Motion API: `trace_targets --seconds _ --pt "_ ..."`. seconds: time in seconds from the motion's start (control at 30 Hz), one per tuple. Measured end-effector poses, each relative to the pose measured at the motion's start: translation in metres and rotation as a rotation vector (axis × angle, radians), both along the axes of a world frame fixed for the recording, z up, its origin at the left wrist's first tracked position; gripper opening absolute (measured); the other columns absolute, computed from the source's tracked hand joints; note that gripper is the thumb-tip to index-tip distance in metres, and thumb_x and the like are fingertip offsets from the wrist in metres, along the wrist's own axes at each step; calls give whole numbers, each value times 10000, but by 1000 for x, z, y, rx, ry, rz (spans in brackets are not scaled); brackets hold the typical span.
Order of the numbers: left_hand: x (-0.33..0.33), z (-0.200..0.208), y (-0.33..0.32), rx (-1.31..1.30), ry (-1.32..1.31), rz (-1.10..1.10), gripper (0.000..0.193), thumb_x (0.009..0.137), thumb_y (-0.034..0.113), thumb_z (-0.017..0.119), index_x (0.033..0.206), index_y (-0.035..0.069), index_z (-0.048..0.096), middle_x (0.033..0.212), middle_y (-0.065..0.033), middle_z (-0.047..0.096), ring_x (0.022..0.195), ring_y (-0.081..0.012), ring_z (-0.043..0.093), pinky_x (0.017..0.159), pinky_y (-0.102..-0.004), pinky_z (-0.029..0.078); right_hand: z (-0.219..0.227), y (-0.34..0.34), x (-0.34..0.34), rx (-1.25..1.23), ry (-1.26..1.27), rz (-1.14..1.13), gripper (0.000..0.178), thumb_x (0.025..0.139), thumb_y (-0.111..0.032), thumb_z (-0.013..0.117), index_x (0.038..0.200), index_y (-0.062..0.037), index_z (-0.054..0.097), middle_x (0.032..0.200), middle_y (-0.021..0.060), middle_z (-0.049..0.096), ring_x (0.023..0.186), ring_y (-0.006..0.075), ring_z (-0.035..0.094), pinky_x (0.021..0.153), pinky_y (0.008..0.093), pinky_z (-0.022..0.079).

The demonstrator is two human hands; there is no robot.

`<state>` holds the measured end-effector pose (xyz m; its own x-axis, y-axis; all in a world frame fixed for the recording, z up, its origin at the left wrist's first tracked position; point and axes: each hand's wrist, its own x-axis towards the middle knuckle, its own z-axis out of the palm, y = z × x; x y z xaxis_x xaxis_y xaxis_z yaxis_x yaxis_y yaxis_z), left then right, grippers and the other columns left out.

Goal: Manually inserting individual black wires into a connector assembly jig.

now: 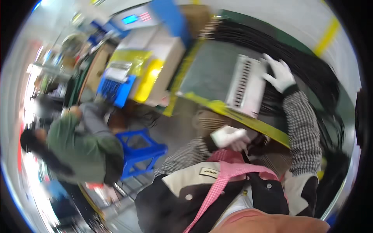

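On the green-grey bench mat lies a long white block (245, 86) with a row of dark slots along it. My right hand (280, 74), in a white glove, is at its right edge, fingers spread and apparently touching it. A thick bundle of black cables (307, 66) runs behind and beside this hand. In front of my body, below the bench edge, is my left hand (230, 138), also gloved in white. Its fingers are curled in; what they hold, if anything, is hidden by blur.
Yellow tape (217, 105) marks the bench edge. To the left stand a blue-and-white machine (142, 19), a box with yellow sheets (149, 79) and a blue tray (116, 90). A blue stool (140, 149) is on the floor; a person in green (83, 147) sits nearby.
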<state>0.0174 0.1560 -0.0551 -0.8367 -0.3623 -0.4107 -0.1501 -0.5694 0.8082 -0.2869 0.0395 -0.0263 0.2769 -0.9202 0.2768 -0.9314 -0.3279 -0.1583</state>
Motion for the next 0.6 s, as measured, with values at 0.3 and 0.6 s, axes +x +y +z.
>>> trace_targets --seconds 0.3,0.6 --pt "-15 -24 18 -65 158 467 327 958 294 544 1097 2 589 888 -74 652 686 -135 592 622 -231 490 6 5 49 305 -29 -227 577 869 -366 571 1363 -114 410 1009 160 592 852 314 607 759 360 483" --pt "70 -49 34 47 534 1034 529 864 91 655 1340 -7 446 1295 -120 550 1107 -173 552 955 -291 439 104 -14 175 704 371 314 402 751 -282 648 1028 8 618 931 148 684 728 279 648 643 331 505"
